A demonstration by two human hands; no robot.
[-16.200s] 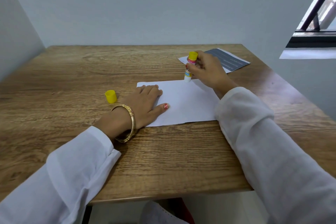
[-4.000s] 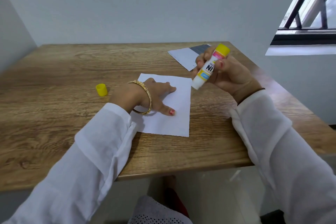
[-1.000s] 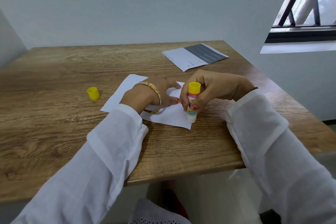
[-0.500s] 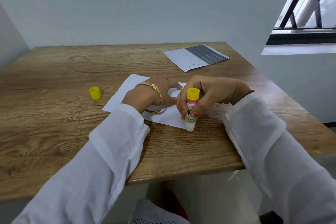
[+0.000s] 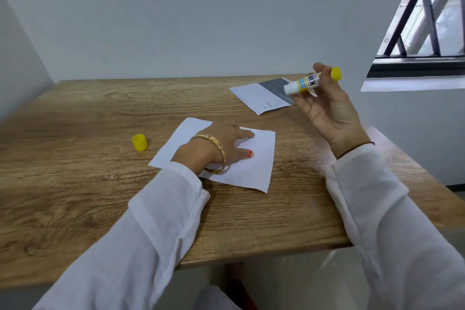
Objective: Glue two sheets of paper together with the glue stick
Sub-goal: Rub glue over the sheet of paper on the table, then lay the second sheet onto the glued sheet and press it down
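Pressing the sheet (image 5: 254, 166) flat with our left hand (image 5: 224, 145), fingers straight, we pinch the light, rigid glue stick (image 5: 308, 83) mid-barrel in our right hand (image 5: 327, 111), raised right of the sheet; thin paper creases easily.

Left hand (image 5: 221, 145) flat on sheet (image 5: 256, 163) at table (image 5: 75, 184) centre. Cap (image 5: 139, 142) left of sheet, apart. Second sheet (image 5: 259, 97) behind, to the right; glue stick (image 5: 308, 83) held above it in right hand (image 5: 329, 111).
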